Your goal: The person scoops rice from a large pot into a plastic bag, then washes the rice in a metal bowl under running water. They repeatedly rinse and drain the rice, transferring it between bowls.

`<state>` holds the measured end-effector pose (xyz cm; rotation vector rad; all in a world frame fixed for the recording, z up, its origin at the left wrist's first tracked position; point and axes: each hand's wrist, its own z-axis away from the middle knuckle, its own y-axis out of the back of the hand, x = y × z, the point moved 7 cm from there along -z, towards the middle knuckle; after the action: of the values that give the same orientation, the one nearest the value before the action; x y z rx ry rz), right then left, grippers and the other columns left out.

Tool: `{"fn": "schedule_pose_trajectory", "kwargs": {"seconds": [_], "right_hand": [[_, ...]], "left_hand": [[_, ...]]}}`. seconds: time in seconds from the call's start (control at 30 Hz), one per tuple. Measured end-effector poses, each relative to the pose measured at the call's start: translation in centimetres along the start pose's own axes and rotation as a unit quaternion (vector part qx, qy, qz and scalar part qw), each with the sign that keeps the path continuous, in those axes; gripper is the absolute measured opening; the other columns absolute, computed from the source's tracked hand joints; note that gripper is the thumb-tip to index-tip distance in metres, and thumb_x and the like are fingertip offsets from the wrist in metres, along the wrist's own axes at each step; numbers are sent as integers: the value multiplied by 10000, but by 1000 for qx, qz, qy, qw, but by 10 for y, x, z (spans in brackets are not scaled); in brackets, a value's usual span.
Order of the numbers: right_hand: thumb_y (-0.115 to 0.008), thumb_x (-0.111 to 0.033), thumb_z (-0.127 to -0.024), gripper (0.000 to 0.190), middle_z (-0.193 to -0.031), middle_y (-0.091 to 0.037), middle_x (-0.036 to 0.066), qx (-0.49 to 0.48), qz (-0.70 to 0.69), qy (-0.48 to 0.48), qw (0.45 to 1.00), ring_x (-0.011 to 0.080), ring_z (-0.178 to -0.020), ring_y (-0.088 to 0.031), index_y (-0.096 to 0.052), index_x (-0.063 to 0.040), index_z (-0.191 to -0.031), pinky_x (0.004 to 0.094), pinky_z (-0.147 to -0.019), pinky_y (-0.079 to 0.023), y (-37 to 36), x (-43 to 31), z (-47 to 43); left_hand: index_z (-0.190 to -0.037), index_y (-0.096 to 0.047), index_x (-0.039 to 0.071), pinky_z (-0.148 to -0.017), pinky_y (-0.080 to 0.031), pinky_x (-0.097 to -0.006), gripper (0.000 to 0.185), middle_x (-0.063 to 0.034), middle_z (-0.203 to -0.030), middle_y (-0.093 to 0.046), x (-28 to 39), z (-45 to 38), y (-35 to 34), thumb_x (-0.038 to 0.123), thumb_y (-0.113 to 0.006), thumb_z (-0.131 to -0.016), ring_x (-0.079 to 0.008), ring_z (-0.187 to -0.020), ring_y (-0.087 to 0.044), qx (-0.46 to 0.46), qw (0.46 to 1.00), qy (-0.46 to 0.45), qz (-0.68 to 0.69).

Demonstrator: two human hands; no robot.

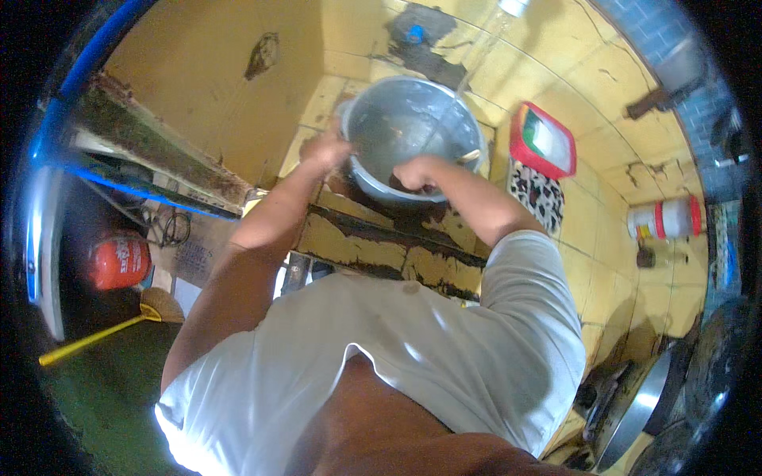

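Observation:
A large grey metal pot (pixel 411 116) sits in the yellow-tiled sink area before me, with some water and wet shine inside. A thin stream of water (pixel 476 62) runs down towards it from a pale spout (pixel 513 6) at the top. My left hand (pixel 327 147) grips the pot's left side at the rim. Over the near rim, my right hand (pixel 419 172) is curled, its fingers inside the pot. Whatever those fingers may hold is hidden. A pale, short object (pixel 469 157) shows beside my right wrist, near the right rim.
Right of the pot, a red-rimmed plastic container (pixel 543 140) stands by a black-and-white spotted item (pixel 536 193). A red-lidded jar (pixel 664 218) and a small glass jar (pixel 661 257) are farther right. The broken tiled front edge (pixel 357 241) lies between me and the pot.

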<state>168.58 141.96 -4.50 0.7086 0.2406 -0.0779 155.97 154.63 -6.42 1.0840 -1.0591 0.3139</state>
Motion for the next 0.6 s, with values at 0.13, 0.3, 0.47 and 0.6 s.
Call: {"fn": "schedule_pose_trajectory", "kwargs": {"seconds": [0.13, 0.3, 0.47, 0.6], "right_hand": [[-406, -192, -899, 362, -1079, -511, 253, 151, -333, -48, 930, 295, -928, -567, -445, 20, -1190, 392, -702, -513, 58, 36, 21], [-379, -122, -891, 324, -1014, -507, 242, 334, -871, 19, 360, 361, -872, -562, -386, 26, -1178, 483, -756, -506, 72, 76, -1], [-440, -49, -847, 271, -1031, -521, 205, 299, -921, 90, 233, 397, -881, -556, -436, -27, -1117, 555, -720, -484, 50, 60, -39], [-488, -131, -847, 253, -1034, -546, 159, 332, -898, 24, 287, 343, -870, -577, -471, -47, -1085, 514, -709, -496, 31, 71, -41]], "left_hand": [[-1309, -336, 171, -912, -387, -457, 647, -134, -1145, -574, 13, 12, 10, 387, -596, -757, -313, -1002, -575, 57, 977, 97, -179], [-1252, -443, 41, -891, -427, -439, 608, -249, -1081, -573, 129, 46, 9, 440, -573, -812, -370, -1004, -564, 86, 963, -167, -195], [-982, -628, 62, -421, -428, -319, 288, -70, -598, -586, 124, 50, -17, 305, -572, -838, -177, -440, -525, -168, 985, 28, -1], [-963, -638, 83, -334, -299, -231, 192, 19, -527, -513, 116, 66, 16, 125, -536, -805, -55, -362, -379, -233, 971, 36, 29]]}}
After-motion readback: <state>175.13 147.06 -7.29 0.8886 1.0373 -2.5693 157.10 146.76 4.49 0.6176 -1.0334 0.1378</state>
